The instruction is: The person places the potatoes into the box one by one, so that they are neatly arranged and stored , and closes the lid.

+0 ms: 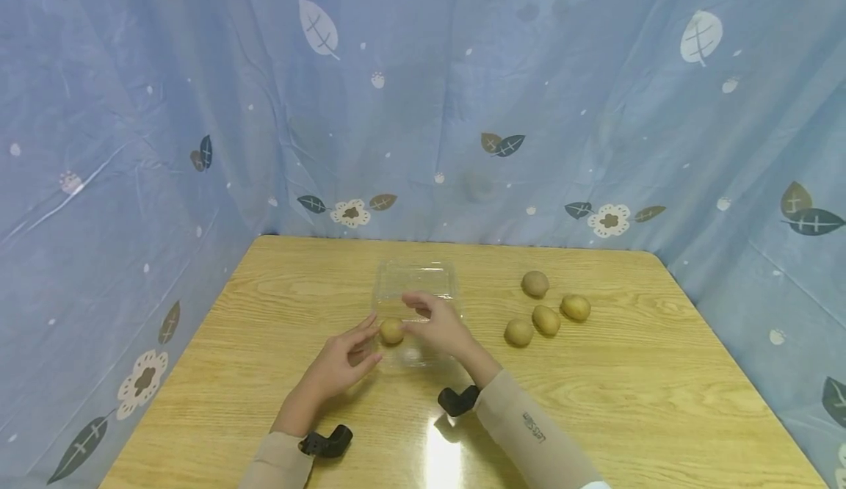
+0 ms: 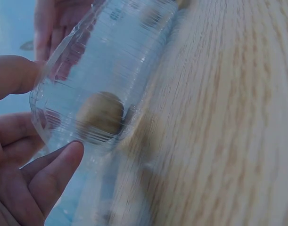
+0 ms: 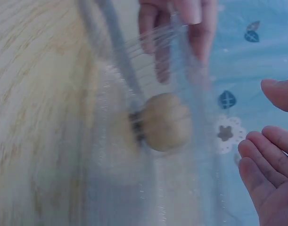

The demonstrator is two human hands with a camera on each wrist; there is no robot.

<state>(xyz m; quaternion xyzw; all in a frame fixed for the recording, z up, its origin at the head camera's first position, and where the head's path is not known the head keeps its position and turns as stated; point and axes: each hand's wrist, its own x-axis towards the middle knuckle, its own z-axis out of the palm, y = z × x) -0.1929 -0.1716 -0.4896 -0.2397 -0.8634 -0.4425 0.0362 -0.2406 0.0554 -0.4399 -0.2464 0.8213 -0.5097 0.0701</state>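
Observation:
A clear plastic clamshell box (image 1: 411, 357) lies on the table with its lid (image 1: 416, 269) folded back, away from me. One potato (image 1: 391, 330) sits inside at the left end, also visible through the plastic as a round potato (image 2: 102, 117) in the left wrist view. My left hand (image 1: 340, 363) is at the box's left side, fingers extended and thumb apart, touching or very near the rim. Over the box's right part hovers my right hand (image 1: 444, 325), its fingers loosely bent and nothing held. In the right wrist view, that hand (image 3: 273, 172) is apart from the potato.
To the right of the box lie several loose potatoes (image 1: 546, 320), grouped on the wooden table (image 1: 634, 386). A blue patterned curtain (image 1: 423, 107) closes off the back and sides. Each wrist carries a black mount (image 1: 328, 443) near the sleeve.

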